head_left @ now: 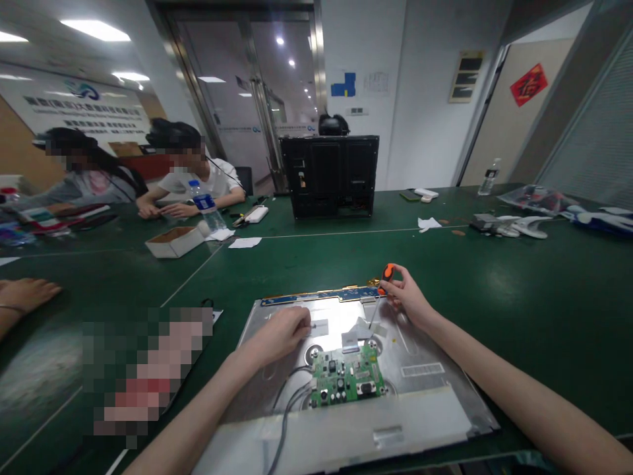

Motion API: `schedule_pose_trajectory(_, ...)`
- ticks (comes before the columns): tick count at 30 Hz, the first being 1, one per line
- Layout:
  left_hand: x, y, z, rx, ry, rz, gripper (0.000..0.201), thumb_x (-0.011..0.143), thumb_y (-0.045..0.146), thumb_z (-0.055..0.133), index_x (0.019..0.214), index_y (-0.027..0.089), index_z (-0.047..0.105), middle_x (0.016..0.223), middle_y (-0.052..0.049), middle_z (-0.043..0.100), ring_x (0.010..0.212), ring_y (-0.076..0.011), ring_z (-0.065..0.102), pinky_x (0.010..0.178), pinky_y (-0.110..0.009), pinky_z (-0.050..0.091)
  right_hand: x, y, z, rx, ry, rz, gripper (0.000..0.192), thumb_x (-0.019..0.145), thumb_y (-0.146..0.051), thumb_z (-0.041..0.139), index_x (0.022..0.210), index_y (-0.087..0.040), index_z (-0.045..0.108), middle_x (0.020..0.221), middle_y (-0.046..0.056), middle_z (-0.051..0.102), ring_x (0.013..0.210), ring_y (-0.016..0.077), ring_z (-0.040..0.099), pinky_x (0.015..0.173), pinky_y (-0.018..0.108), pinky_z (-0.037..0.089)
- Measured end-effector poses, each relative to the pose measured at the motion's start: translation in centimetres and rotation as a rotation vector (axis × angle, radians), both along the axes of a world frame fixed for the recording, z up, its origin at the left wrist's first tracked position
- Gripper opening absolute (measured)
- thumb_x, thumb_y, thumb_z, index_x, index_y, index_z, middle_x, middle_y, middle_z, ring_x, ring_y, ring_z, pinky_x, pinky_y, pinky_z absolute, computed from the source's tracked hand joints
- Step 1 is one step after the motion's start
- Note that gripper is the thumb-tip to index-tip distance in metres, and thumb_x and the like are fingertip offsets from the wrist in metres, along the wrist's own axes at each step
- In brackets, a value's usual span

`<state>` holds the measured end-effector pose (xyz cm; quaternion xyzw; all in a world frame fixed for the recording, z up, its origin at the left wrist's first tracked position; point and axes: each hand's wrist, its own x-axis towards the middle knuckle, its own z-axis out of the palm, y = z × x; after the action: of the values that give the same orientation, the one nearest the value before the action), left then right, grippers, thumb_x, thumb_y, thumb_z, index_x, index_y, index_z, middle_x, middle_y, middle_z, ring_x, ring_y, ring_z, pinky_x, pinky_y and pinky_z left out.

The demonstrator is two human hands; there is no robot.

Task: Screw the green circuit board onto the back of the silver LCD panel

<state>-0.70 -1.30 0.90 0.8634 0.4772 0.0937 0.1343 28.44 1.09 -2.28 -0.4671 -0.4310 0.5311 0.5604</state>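
Screwdriver [382, 293], orange handle, thin shaft pointing down, sits in our right hand [406, 298], fingers wrapped around the handle near the far right part of the metal panel [435, 389]. Tip comes down onto the panel just beside a small white ribbon piece [357, 333]; we can't quite tell if the tip touches metal, the view is too small there. Our left hand [281, 333] is curled into a loose fist resting on the panel, left of the screwdriver, knuckles pressing near a white label [319, 327]; it grips nothing that we can make out. Green circuit board [346, 377] lies on the panel between and nearer than both hands, grey cables [289, 399] running off its left side. Panel lies flat on the green table [519, 290]. Across the table stands a black monitor back [330, 175]. Far left, two other people sit by a water bottle [205, 206] and an open cardboard box [174, 241]; another person's hand [24, 293] rests at the left edge.
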Motion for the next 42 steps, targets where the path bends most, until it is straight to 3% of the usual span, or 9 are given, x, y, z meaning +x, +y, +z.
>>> schedule_pose_trajectory(4,0.5,-0.1,0.7,0.019,-0.062,-0.087,0.014,0.081,0.013,0.049,0.072,0.019,0.058,0.067,-0.002,0.061,0.059,-0.0171,0.054,0.057,-0.025,0.036,0.1,-0.1,-0.3,-0.004,0.026,-0.004,0.076,0.055,-0.051,0.084,0.112,-0.024,0.042,0.054,-0.013,0.054,0.035,0.0065,0.040,0.032,0.015,0.029)
schedule_pose_trajectory(10,4.7,-0.3,2.0,-0.097,-0.139,-0.305,0.013,0.080,0.007,0.054,0.077,0.017,0.062,0.074,-0.001,0.065,0.066,-0.0157,0.057,0.063,-0.024,0.040,0.8,-0.4,-0.5,0.006,0.059,-0.037,0.075,0.058,-0.048,0.084,0.115,-0.025,0.042,0.062,-0.010,0.058,0.037,0.0061,0.042,0.034,0.015,0.028)
schedule_pose_trajectory(16,8.2,1.0,0.9,-0.290,-0.244,-0.423,0.013,0.079,0.006,0.060,0.082,0.016,0.069,0.080,-0.002,0.069,0.071,-0.0153,0.060,0.066,-0.023,0.044,1.3,-0.8,-0.7,0.018,0.066,-0.062,0.077,0.056,-0.049,0.086,0.115,-0.025,0.043,0.060,-0.009,0.057,0.037,0.0065,0.043,0.034,0.014,0.028)
schedule_pose_trajectory(22,8.9,1.4,-0.6,-0.267,-0.216,-0.458,0.010,0.083,0.010,0.062,0.085,0.015,0.070,0.080,-0.002,0.069,0.072,-0.0154,0.061,0.067,-0.022,0.043,1.0,-1.0,-0.5,0.030,0.062,-0.075,0.076,0.057,-0.051,0.085,0.114,-0.025,0.042,0.054,-0.011,0.054,0.035,0.0060,0.039,0.033,0.015,0.027)
schedule_pose_trajectory(36,9.4,1.4,-1.4,-0.182,-0.152,-0.482,0.010,0.086,0.024,0.070,0.082,0.015,0.068,0.076,0.000,0.065,0.068,-0.0137,0.056,0.062,-0.021,0.037,0.8,-1.1,-0.9,0.060,0.022,-0.060,0.076,0.059,-0.050,0.083,0.116,-0.024,0.040,0.054,-0.012,0.055,0.033,0.0058,0.038,0.032,0.015,0.027)
schedule_pose_trajectory(42,9.4,1.4,-1.5,-0.217,-0.172,-0.483,0.011,0.086,0.025,0.072,0.082,0.016,0.067,0.079,0.000,0.066,0.070,-0.0142,0.058,0.063,-0.021,0.038,0.8,-1.3,-0.9,0.066,0.008,-0.050,0.078,0.061,-0.049,0.082,0.120,-0.024,0.039,0.055,-0.011,0.056,0.034,0.0071,0.040,0.032,0.016,0.030)
